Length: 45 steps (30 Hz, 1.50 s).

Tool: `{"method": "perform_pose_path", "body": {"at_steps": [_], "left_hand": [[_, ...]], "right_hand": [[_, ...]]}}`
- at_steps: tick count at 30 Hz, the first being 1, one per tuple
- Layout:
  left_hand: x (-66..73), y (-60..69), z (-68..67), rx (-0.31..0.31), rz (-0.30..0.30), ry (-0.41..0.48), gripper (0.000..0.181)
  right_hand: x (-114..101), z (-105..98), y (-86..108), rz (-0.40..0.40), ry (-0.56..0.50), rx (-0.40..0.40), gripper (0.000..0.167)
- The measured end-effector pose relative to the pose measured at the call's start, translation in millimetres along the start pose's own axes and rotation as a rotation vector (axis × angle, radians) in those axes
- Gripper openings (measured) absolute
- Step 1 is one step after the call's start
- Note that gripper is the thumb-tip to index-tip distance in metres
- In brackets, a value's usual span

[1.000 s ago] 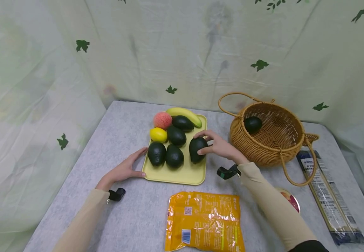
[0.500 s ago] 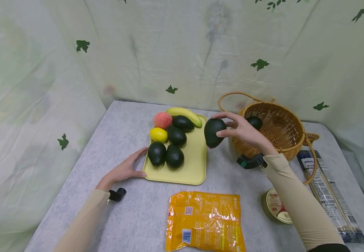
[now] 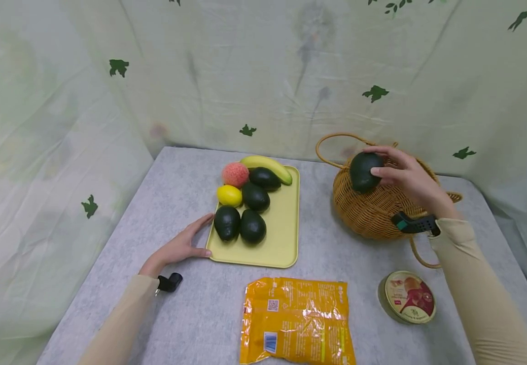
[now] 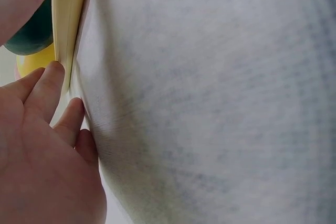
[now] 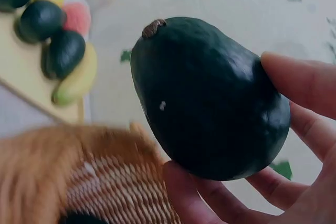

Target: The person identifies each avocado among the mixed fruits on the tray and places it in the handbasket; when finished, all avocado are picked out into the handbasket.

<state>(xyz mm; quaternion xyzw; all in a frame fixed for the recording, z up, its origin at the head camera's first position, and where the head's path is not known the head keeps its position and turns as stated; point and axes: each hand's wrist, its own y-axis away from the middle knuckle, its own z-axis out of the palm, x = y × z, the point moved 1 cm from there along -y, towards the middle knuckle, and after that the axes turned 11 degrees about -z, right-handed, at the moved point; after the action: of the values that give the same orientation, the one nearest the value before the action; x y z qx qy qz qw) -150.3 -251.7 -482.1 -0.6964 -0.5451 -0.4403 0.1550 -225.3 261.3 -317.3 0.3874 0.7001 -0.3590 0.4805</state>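
Observation:
My right hand (image 3: 405, 175) grips a dark green avocado (image 3: 364, 172) above the wicker basket (image 3: 373, 218). In the right wrist view the avocado (image 5: 210, 98) sits between thumb and fingers, its brown stem end showing. Part of another dark avocado (image 5: 81, 217) shows inside the basket there. My left hand (image 3: 180, 247) rests with straight fingers against the left edge of the yellow tray (image 3: 281, 248). On the tray lie several dark avocados (image 3: 253, 226), a yellow lemon (image 3: 229, 195), a pink bumpy round fruit (image 3: 235, 174) and a banana (image 3: 268, 166).
An orange plastic food packet (image 3: 297, 322) lies in front of the tray. A round tin (image 3: 408, 297) stands right of it. The basket's handles (image 3: 336, 136) stick out at the left back and front. Hanging printed cloth (image 3: 268, 76) closes off the back.
My right hand has lifted the avocado off the tray and carried it right, over the basket. The tin has come into full view. My left hand has stayed at the tray's edge.

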Motion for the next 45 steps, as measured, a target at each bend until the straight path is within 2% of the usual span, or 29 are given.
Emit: {"method": "perform_pose_path", "body": {"at_steps": [5, 8, 16, 19, 25, 31, 33, 39, 45], "left_hand": [[0.0, 0.6, 0.5, 0.001, -0.001, 0.008, 0.098], [0.1, 0.6, 0.9, 0.002, -0.008, 0.011, 0.098], [0.8, 0.8, 0.7, 0.002, 0.007, 0.004, 0.097], [2.3, 1.1, 0.9, 0.005, 0.015, 0.009, 0.096], [2.4, 0.5, 1.9, 0.014, 0.026, 0.001, 0.096], [2.1, 0.4, 1.7, 0.008, 0.017, 0.013, 0.097], [2.0, 0.5, 1.6, 0.002, 0.010, 0.011, 0.097], [1.0, 0.4, 1.4, -0.003, -0.001, 0.008, 0.097], [0.9, 0.9, 1.1, -0.004, -0.002, 0.006, 0.098]], "right_hand": [[8, -18, 7.5, 0.028, -0.016, 0.076, 0.047], [14, -25, 11.4, 0.061, 0.023, 0.095, 0.046], [28, -32, 20.1, 0.189, 0.150, 0.072, 0.058], [32, -31, 20.6, 0.210, 0.191, 0.045, 0.062], [37, -28, 17.8, 0.175, 0.153, 0.002, 0.058], [38, -24, 16.3, 0.160, 0.220, -0.054, 0.058], [37, -22, 16.7, 0.164, 0.211, -0.039, 0.058], [28, -14, 16.9, 0.107, 0.101, 0.025, 0.054], [18, -1, 11.6, 0.000, 0.012, -0.010, 0.051]]}}
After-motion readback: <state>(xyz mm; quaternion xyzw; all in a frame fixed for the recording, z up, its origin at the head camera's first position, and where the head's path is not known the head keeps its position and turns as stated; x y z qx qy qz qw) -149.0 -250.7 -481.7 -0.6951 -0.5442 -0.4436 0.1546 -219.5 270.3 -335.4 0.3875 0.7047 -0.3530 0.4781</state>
